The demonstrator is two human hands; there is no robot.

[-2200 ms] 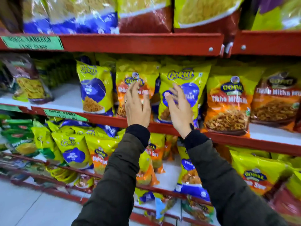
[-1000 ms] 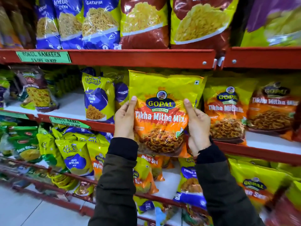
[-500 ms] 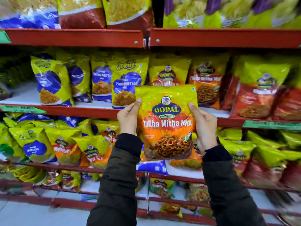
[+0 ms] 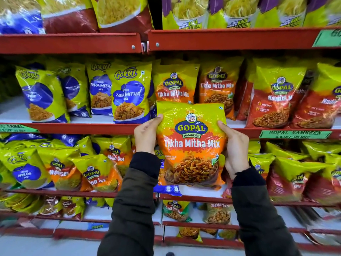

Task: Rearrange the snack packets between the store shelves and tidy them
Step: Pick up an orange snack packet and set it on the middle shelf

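A yellow-and-orange Gopal Tikha Mitha Mix packet (image 4: 191, 143) is held upright in front of the red shelves. My left hand (image 4: 145, 134) grips its left edge and my right hand (image 4: 233, 145) grips its right edge. Just behind and above it, two matching Gopal Tikha Mitha Mix packets (image 4: 175, 84) stand on the middle shelf (image 4: 83, 128). To their left stand several yellow-and-blue Gokul Tikha Mitha packets (image 4: 129, 95). The held packet hides part of the shelf edge and the packets below it.
Red Gopal packets (image 4: 276, 100) fill the middle shelf's right side. Larger bags sit on the top shelf (image 4: 230, 38). Nylon Sev packets (image 4: 60, 170) crowd the lower shelf at left. A green price label (image 4: 295, 134) hangs at right. Grey floor shows at the bottom.
Both hands took the Tikha Mitha Mix packet off the middle shelf. I have since shifted right along the shelves, and the packet is now held lower, in front of the matching Gopal packets.
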